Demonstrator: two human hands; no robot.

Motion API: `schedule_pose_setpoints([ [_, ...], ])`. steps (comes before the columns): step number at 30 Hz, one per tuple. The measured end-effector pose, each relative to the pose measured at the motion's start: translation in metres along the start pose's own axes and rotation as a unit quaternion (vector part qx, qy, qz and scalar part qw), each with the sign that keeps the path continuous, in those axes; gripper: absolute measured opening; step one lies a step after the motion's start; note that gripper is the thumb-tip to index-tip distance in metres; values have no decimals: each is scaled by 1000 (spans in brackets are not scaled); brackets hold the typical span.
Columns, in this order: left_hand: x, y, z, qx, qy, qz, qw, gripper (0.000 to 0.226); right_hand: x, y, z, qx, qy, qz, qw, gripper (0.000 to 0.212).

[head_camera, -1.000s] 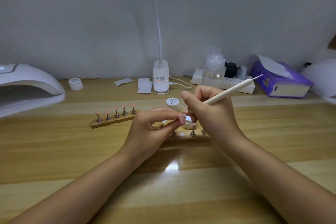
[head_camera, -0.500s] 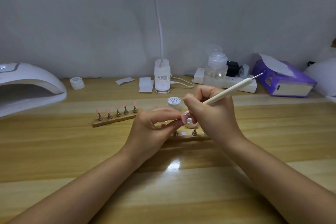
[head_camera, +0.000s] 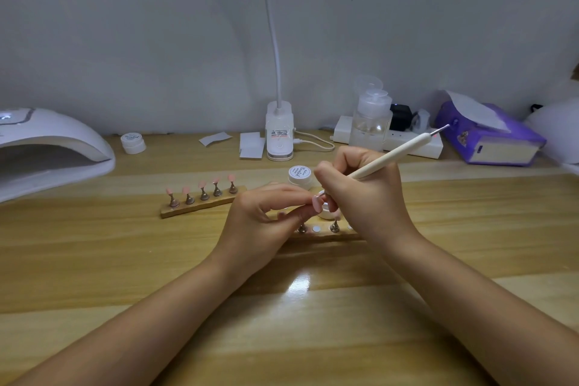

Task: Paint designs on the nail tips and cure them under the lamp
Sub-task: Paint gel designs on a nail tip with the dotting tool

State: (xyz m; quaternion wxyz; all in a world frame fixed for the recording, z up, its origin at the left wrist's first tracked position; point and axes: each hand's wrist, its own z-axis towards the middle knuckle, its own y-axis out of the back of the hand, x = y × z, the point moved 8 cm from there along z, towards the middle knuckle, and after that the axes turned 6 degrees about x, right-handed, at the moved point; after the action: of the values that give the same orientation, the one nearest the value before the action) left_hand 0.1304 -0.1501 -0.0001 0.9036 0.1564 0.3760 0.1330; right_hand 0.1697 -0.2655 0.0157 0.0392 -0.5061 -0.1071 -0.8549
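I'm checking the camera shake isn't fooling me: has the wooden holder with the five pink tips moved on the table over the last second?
No. The five-tip holder keeps its place and angle relative to the curing lamp and the table's plank lines.

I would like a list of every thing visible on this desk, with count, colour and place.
curing lamp: 1, white, far left
gel jars: 2 closed, white, one beside lamp, one behind hands
open jar: 1, white, between hands
left holder strip: 1, wooden, five pink tips
near holder strip: 1, wooden, partly hidden
desk light base: 1, white, rear centre
pump bottle: 1, clear, rear
tissue box: 1, purple, rear right
left hand: pinches pink nail tip
right hand: holds cream dotting pen
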Motion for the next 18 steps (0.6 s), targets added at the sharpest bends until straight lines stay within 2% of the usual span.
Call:
schedule_pose_setpoints([
  [18,0,-1,0,6,-6,1,1000,24,2,0,-1,1,0,-5,1000,30],
])
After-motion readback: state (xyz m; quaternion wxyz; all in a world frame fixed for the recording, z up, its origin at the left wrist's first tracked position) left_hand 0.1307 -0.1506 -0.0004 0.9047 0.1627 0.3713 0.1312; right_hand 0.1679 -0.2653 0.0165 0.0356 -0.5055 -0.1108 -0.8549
